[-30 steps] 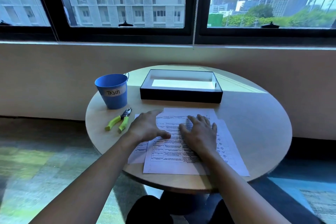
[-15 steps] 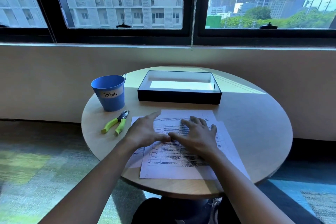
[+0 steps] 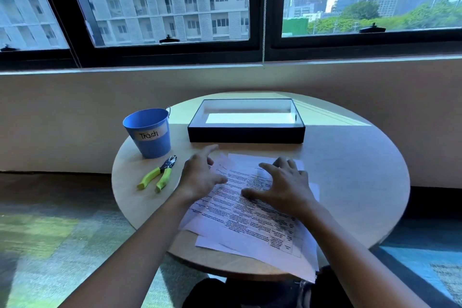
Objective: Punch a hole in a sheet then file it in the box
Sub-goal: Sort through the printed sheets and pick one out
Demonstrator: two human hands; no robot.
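Note:
A loose stack of printed sheets [image 3: 252, 220] lies on the near part of the round table, with the top sheet turned at an angle and overhanging the front edge. My left hand [image 3: 200, 177] rests on the stack's upper left corner with fingers spread. Flat on the top sheet, my right hand [image 3: 285, 190] presses with fingers apart. The green-handled hole punch [image 3: 160, 175] lies on the table left of my left hand, untouched. A shallow black box [image 3: 246, 134] with a white inside stands behind the sheets.
A blue bucket [image 3: 150, 132] labelled "Trash" stands at the table's left, behind the punch. The round wooden table [image 3: 355, 182] sits against a wall under a window. A blind cord [image 3: 264, 20] hangs above the box.
The top sheet has been rotated clockwise and slid toward me, its near edge now past the table's front. Both hands shifted with it, fingers spread wider.

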